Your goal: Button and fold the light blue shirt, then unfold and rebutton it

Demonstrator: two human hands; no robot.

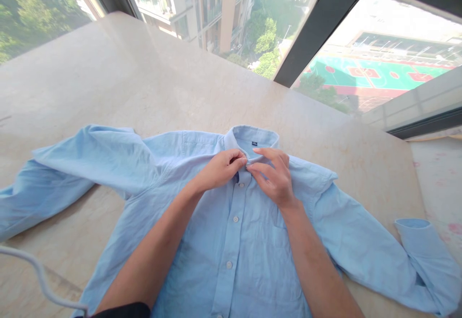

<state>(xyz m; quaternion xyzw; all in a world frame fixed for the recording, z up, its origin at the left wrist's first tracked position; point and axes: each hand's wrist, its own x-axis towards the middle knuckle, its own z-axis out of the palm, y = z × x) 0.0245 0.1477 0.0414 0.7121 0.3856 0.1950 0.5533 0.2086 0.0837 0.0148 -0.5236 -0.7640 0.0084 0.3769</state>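
Note:
A light blue button-up shirt lies front side up, its sleeves spread to both sides. At the front of its collar, my left hand pinches the collar edge between thumb and fingers. My right hand meets it there, thumb and index fingertip near the same spot, the fingers bent and partly spread. What lies between the fingertips is too small to make out. Below the hands, several white buttons run down the placket. A small dark label shows inside the collar.
The shirt rests on a pale stone-like surface beside windows with dark frames. A white cable curves in at the lower left. On the far right is a pale floral-patterned surface.

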